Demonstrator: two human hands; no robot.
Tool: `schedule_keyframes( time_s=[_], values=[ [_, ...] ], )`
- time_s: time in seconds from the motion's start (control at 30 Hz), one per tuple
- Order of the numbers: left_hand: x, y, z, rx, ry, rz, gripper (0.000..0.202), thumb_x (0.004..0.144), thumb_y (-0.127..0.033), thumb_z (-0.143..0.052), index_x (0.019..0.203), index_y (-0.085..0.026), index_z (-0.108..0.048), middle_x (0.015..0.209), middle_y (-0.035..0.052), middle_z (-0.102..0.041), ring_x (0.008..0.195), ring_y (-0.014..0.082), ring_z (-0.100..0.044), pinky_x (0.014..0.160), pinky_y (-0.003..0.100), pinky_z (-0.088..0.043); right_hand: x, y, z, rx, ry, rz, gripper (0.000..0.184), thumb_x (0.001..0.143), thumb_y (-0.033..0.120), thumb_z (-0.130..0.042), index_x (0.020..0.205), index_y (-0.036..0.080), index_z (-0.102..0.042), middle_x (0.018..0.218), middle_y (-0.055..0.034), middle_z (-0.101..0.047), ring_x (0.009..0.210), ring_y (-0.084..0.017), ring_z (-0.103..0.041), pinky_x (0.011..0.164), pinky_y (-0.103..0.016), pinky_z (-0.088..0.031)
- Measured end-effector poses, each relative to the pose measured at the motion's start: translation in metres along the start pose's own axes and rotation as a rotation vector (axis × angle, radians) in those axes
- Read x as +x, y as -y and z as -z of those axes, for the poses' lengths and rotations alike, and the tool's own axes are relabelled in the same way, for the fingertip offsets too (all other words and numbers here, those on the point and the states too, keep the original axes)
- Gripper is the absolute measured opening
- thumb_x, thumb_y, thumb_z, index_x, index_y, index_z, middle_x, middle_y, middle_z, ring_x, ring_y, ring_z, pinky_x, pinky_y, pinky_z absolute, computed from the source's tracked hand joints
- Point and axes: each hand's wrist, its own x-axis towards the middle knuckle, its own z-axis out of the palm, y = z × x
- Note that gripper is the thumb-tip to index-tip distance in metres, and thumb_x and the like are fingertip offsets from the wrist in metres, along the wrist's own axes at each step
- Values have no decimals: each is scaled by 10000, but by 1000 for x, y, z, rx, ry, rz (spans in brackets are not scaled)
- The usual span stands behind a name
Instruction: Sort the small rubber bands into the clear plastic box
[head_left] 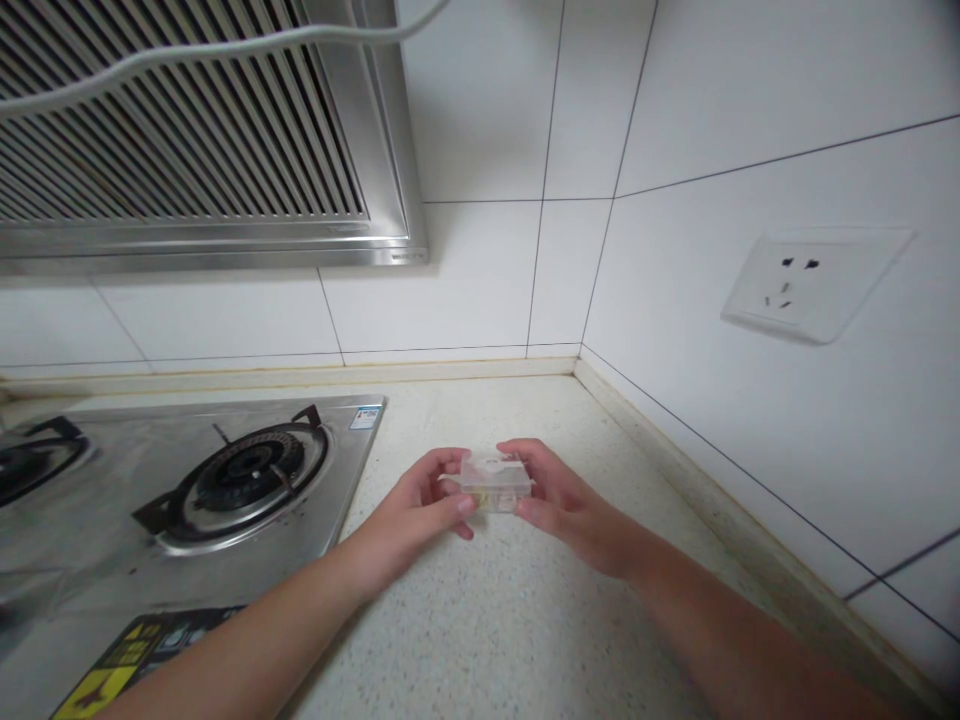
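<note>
A small clear plastic box with a whitish lid is between my two hands over the speckled countertop. Something yellowish shows through its left front side, too small to make out. My left hand grips the box's left end, thumb at the front and fingers behind. Around the right end closes my right hand, its thumb on the front corner and its fingers at the back. Whether the box rests on the counter or is lifted slightly, I cannot tell.
To the left lies a steel gas stove with a black burner and raised pan supports. A range hood with a pale cable hangs above. White tiled walls meet in the corner; a socket is on the right wall.
</note>
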Motion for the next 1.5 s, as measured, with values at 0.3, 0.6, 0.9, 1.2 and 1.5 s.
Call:
schedule_keyframes(
  time_s=[0.3, 0.6, 0.9, 1.2, 1.5],
  values=[
    [-1, -9, -5, -110, -80, 0, 510, 808, -420, -787, 1206, -147, -620, 1174, 135, -641, 1027, 232, -604, 785, 335, -526, 4, -2, -11, 28, -62, 57, 734, 795, 406, -798, 1386, 307, -374, 1205, -81, -570, 1048, -213, -603, 897, -408, -523],
    [-5, -11, -7, -154, -103, 2, 471, 796, -394, -803, 1176, -158, -655, 1153, 114, -644, 1034, 216, -591, 827, 323, -498, 4, 2, -16, 26, -150, 74, 635, 817, 399, -774, 1342, 285, -436, 1073, -59, -600, 995, -216, -624, 912, -427, -511],
    [-4, -8, -6, -109, -103, 34, 529, 778, -423, -811, 1192, -158, -617, 1176, 116, -631, 1077, 236, -568, 889, 364, -473, 10, 8, -24, 174, -208, -14, 424, 912, 454, -649, 1236, 225, -502, 1010, -57, -638, 912, -193, -592, 789, -356, -452],
    [-2, -11, -8, -59, -118, 33, 624, 761, -427, -818, 1263, -146, -575, 1265, 145, -604, 1092, 250, -573, 910, 378, -468, 10, 11, -24, 109, -266, -26, 359, 938, 440, -560, 1221, 226, -509, 966, -36, -618, 836, -179, -544, 728, -334, -431],
    [-2, -9, -7, -73, -160, 26, 615, 749, -429, -829, 1243, -150, -592, 1225, 144, -614, 1061, 246, -591, 901, 379, -478, 9, 3, -25, 126, -225, -36, 363, 942, 466, -543, 1225, 244, -497, 1061, -58, -625, 917, -207, -569, 790, -368, -441]
  ],
)
